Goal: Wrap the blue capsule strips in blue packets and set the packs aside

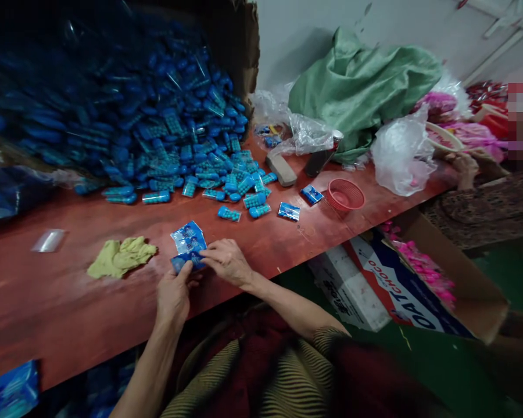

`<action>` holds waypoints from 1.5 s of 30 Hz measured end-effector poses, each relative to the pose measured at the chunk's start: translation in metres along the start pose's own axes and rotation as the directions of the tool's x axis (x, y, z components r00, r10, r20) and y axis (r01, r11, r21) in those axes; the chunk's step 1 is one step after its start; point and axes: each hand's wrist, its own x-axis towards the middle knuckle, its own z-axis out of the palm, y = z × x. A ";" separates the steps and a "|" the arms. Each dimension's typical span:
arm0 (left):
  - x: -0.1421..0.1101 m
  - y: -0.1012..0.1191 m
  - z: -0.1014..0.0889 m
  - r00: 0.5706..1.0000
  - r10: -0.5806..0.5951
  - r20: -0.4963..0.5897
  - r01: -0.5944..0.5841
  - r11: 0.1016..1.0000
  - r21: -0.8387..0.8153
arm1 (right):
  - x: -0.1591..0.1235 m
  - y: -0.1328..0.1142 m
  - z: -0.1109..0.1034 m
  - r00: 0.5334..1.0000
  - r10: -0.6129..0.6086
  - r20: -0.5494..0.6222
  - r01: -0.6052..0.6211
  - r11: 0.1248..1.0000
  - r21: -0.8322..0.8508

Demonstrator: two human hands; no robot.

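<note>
Near the table's front edge, both hands pinch a blue printed wrapper (pixel 183 262). My left hand (pixel 173 295) grips its lower edge between thumb and fingers, and my right hand (pixel 227 262) holds its right end. Just behind it, touching or overlapping, lies another blue printed wrapper (pixel 189 237); I cannot tell whether the two are joined. To the left is a crumpled yellow cloth (pixel 122 256). Beyond the hands, small clear tubes with blue caps and blue beads (pixel 229 213) lie loose on the red tabletop (pixel 226 229).
A large cardboard box (pixel 251 52) spills a heap of blue-capped tubes (pixel 157 128). Rightward are blue packets (pixel 289 211), a red basket (pixel 345 194), a grey block (pixel 281 169) and a green sack (pixel 361 87). Another person's hands (pixel 464 165) work at far right, above an open carton (pixel 418 296).
</note>
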 end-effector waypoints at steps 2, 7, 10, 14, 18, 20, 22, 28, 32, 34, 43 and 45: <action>-0.002 -0.002 -0.001 0.999 -0.039 0.009 0.040 0.999 -0.005 | -0.014 0.027 -0.021 0.990 0.090 -0.104 -0.101 0.989 -0.104; -0.004 -0.007 -0.003 0.996 -0.084 0.004 0.085 0.996 -0.042 | -0.041 0.126 -0.069 0.899 0.355 -0.258 -0.408 0.893 -0.192; 0.002 -0.008 -0.004 0.997 -0.077 0.000 0.077 0.996 -0.038 | -0.036 0.145 -0.075 0.868 0.403 -0.289 -0.464 0.866 -0.187; 0.013 -0.007 0.001 0.998 -0.054 0.023 0.054 0.998 -0.026 | -0.009 0.091 -0.048 0.904 0.348 -0.249 -0.357 0.934 0.009; 0.024 -0.006 0.008 0.998 -0.001 0.066 -0.003 0.998 0.069 | 0.029 0.028 0.006 0.967 0.252 0.033 -0.247 0.904 0.348; 0.025 -0.005 0.007 0.997 0.054 0.054 -0.063 0.984 0.169 | 0.043 0.014 0.026 0.954 0.270 0.131 -0.300 0.850 0.434; 0.023 -0.003 0.000 0.974 0.225 0.005 -0.212 0.909 0.359 | 0.050 0.010 0.034 0.949 0.281 0.141 -0.314 0.868 0.385; 0.024 0.014 -0.053 0.671 0.742 0.023 -0.280 0.224 0.933 | 0.055 -0.008 0.021 0.968 0.240 0.076 -0.231 0.967 -0.111; 0.055 0.023 -0.093 0.745 0.666 -0.020 -0.166 0.214 0.963 | 0.077 -0.047 0.036 0.981 0.038 0.190 -0.013 0.991 -0.134; 0.069 0.024 -0.106 0.739 0.673 0.044 -0.229 0.189 0.955 | 0.094 -0.066 0.053 0.966 -0.010 0.259 0.043 0.992 -0.121; 0.056 0.010 -0.114 0.676 0.732 0.085 -0.309 0.178 0.934 | 0.082 -0.067 0.063 0.921 -0.230 0.315 0.259 0.964 -0.054; 0.049 0.007 -0.111 0.698 0.713 0.066 -0.282 0.189 0.941 | 0.064 -0.046 0.045 0.951 -0.181 0.249 0.206 0.976 -0.075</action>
